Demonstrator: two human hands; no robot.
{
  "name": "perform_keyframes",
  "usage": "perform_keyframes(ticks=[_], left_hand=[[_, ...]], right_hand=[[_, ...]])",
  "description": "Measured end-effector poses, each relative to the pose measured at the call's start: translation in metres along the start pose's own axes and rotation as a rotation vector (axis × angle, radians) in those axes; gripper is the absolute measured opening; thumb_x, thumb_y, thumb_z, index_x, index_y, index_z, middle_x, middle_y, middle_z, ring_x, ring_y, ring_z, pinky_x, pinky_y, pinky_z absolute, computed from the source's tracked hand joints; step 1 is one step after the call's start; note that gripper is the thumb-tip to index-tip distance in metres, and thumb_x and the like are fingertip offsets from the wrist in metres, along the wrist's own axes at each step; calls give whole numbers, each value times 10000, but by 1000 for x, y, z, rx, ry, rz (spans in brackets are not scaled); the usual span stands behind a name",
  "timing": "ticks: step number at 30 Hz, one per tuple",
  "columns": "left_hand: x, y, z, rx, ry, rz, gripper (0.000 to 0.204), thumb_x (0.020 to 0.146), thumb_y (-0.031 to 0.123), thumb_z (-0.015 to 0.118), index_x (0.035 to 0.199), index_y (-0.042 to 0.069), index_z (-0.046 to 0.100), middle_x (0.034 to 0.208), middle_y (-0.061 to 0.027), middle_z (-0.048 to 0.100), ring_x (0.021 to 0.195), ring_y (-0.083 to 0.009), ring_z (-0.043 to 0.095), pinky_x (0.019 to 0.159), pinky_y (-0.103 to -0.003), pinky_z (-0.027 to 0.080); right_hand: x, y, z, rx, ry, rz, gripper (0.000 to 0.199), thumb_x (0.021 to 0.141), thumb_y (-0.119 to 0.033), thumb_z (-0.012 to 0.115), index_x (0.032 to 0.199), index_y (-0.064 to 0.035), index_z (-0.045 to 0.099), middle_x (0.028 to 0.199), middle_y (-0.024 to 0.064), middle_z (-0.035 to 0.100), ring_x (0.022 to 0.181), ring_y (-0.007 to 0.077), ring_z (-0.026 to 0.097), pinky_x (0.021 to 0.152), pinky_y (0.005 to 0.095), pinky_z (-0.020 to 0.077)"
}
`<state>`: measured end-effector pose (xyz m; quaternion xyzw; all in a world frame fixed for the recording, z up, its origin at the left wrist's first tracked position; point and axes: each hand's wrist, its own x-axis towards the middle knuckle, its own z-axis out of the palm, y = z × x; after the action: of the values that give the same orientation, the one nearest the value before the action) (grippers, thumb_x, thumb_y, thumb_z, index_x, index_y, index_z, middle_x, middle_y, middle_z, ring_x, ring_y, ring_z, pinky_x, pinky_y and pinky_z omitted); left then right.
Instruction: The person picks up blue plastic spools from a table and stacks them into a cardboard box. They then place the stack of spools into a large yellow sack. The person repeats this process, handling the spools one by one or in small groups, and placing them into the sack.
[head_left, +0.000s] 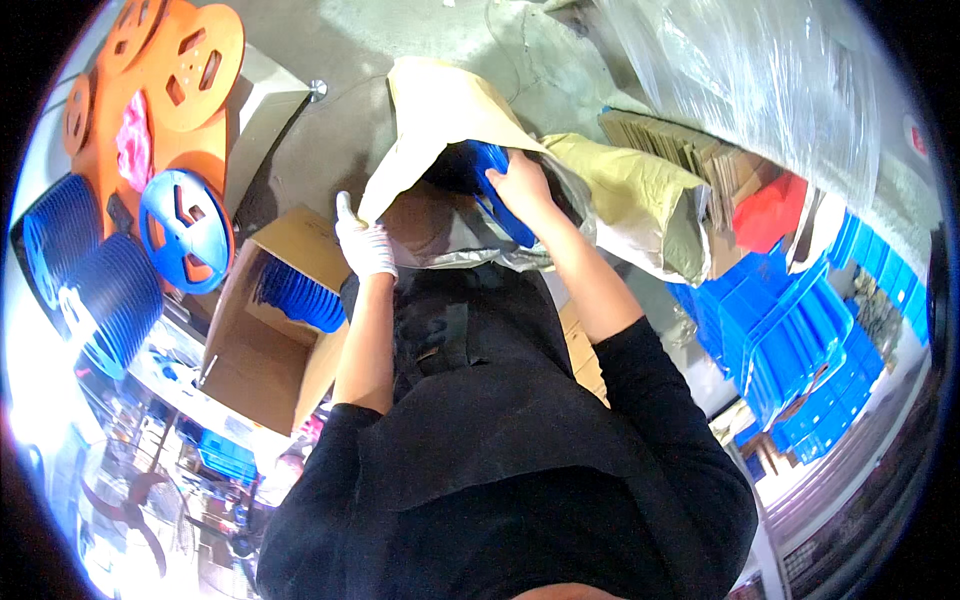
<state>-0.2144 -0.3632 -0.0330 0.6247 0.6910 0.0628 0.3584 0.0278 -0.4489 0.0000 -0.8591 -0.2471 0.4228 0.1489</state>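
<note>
1. We are closing our bare right hand (520,185) on the rim of a blue reel (497,190), which is sitting edge-up in the mouth of a tan paper bag (440,110).
2. Our gloved left hand (364,243) is pinching the bag's near-left edge, just beside the reel.
3. The reel's flat face is running away from us, so our right grip is the nearer one.

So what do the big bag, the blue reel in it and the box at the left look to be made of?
The bag looks like tan kraft paper with a silvery inner liner, creased and matte. The blue reel, gripped by the bare right hand, looks like moulded plastic, smooth with a slight sheen. The box looks like plain brown corrugated cardboard.
</note>
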Motion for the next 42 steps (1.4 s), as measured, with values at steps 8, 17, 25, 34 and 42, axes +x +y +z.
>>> perform_keyframes(ticks=[8, 17, 25, 34, 42], left_hand=[[3, 27, 21, -404, -217, 146, 293, 908, 91, 563, 1197, 54, 594, 1064, -53, 661, 983, -102, 571, 908, -253, 430], [40, -14, 28, -568, -184, 42, 247, 907, 82, 577, 1148, 41, 613, 1003, -78, 673, 904, -132, 606, 851, -256, 460], [45, 36, 8, -379, -276, 156, 274, 893, 141, 608, 1149, 45, 609, 1017, -153, 661, 922, -203, 634, 857, -298, 474], [61, 52, 25, -480, -442, 255, 371, 855, 80, 587, 1211, -23, 569, 1144, -197, 626, 1059, -299, 608, 961, -320, 443], [52, 74, 25, -883, -562, -1, 383, 911, 174, 591, 1234, -26, 548, 1125, -91, 629, 1048, -138, 555, 946, -269, 411]], right_hand=[[56, -13, 34, -278, -71, -45, 479, 823, -216, 608, 1233, -15, 465, 983, 265, 643, 961, 400, 627, 837, 491, 496], [64, -47, -20, 229, -372, 18, 293, 812, -185, 632, 1018, 15, 573, 793, 117, 595, 699, 189, 559, 631, 308, 439], [20, -72, 0, -425, 36, -133, 457, 815, -227, 652, 1186, -16, 489, 891, 252, 654, 851, 405, 643, 759, 487, 511], [170, 37, 107, -385, 95, -288, 468, 840, -164, 606, 1291, -75, 520, 1140, 188, 629, 1073, 333, 599, 913, 403, 482], [186, 45, 173, -545, -54, -119, 469, 839, -165, 609, 1292, -77, 521, 1149, 183, 625, 1080, 331, 594, 917, 402, 479]])
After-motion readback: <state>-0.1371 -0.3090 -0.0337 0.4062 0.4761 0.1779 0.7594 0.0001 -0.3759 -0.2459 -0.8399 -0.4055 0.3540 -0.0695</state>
